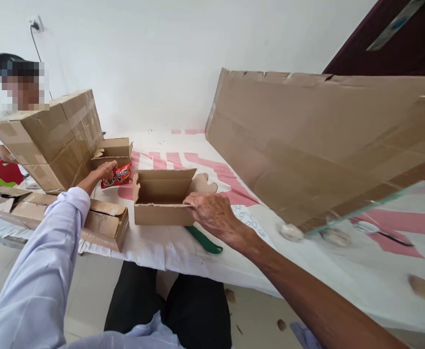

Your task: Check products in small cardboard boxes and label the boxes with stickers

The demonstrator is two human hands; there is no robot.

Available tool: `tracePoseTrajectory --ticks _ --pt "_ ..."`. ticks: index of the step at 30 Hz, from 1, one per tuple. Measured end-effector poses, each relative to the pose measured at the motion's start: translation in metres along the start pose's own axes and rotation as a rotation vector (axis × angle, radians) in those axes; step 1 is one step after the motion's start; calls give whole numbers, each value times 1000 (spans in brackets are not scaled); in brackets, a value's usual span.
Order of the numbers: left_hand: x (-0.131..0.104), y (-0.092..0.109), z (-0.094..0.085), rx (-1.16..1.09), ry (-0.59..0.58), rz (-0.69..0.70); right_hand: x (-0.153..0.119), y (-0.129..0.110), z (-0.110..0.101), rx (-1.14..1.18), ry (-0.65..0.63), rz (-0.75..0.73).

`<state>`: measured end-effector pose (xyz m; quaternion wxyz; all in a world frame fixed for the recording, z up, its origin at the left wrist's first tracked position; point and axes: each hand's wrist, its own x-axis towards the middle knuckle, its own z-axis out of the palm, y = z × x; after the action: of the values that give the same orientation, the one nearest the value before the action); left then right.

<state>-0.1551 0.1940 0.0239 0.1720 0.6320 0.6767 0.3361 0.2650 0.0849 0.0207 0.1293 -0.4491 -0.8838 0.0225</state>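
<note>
My left hand [105, 170] is closed on a red snack packet [120, 175], held just in front of a small cardboard box [112, 157]. In the middle, an open cardboard box [165, 214] shows nothing inside the part I can see. My right hand [210, 211] grips the right front corner of that box, fingers bent over its rim. Beneath the box, the green handle [207, 241] of something sticks out toward me; its other end is hidden.
Stacked cartons [59, 135] stand at left, with a long carton [103, 220] before them. A large cardboard panel [318, 140] leans across the right. Behind the cartons sits another person [19, 87]. A spoon-like object [383, 232] lies on the cloth-covered table [241, 271].
</note>
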Motion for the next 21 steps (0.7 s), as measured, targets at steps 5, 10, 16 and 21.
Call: tracePoseTrajectory --ticks 5,10,16,21 --pt "24 -6 12 8 16 1 64 -12 12 72 33 -3" --pt "28 16 -50 -109 241 148 136 -48 49 331 -3 -28" --pt "-49 47 -64 -369 -59 187 184 -98 72 383 75 -134" --pt "-86 37 10 -139 -278 58 152 -89 52 273 230 -294"
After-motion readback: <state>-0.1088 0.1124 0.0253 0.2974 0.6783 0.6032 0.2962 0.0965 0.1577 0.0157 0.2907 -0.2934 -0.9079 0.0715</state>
